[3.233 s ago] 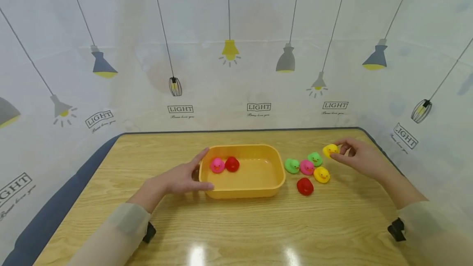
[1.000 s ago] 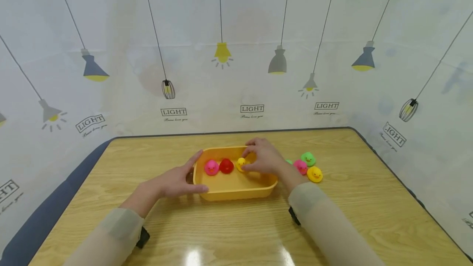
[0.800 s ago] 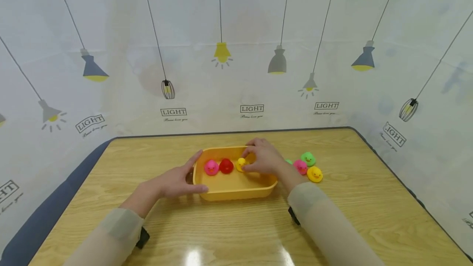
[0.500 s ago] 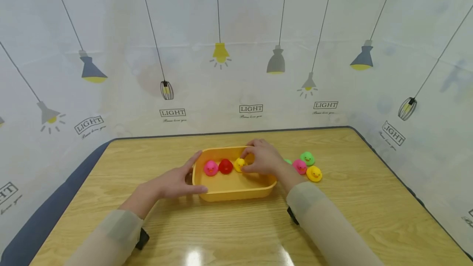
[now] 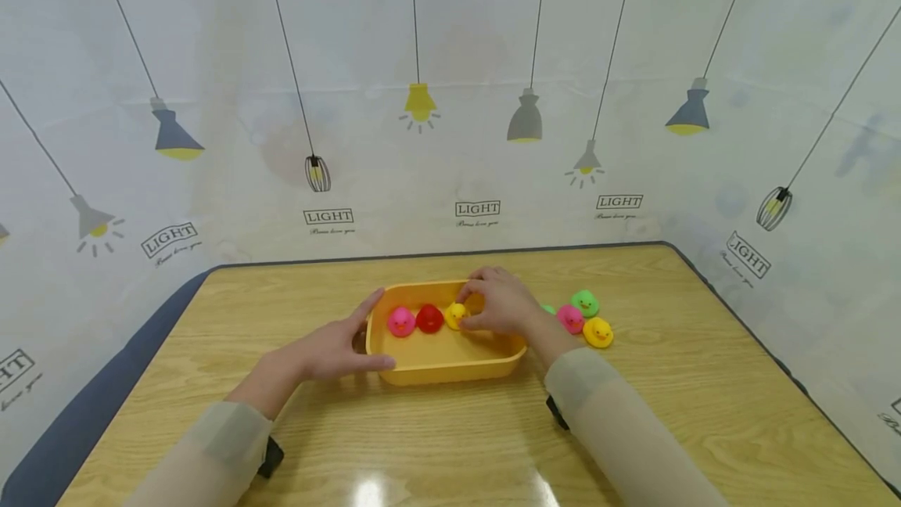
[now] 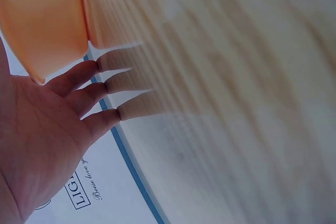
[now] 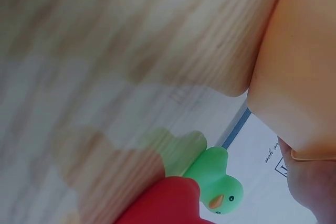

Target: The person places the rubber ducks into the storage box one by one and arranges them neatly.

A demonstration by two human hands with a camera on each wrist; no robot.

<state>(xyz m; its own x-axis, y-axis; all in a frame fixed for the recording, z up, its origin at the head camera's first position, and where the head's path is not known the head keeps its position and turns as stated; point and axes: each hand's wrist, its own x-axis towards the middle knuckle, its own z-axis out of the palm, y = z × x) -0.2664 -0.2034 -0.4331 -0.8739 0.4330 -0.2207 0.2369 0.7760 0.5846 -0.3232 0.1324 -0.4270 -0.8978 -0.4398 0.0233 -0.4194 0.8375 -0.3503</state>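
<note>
Yellow duck has moved from the desk into the tray, centre frame, making three inside. Your right hand seems pinched on it, fingertips partly hidden; your left hand lies spread against the tray's left end.

Smooth plastic tray, glossy wood-grain tabletop, smooth rubbery toy ducks, matt cloth sleeves, creased backdrop, perhaps cloth

Yellow-orange tray; pink duck; red toy; yellow duck; green duck; wood-grained table; white, lamp-patterned backdrop.
</note>
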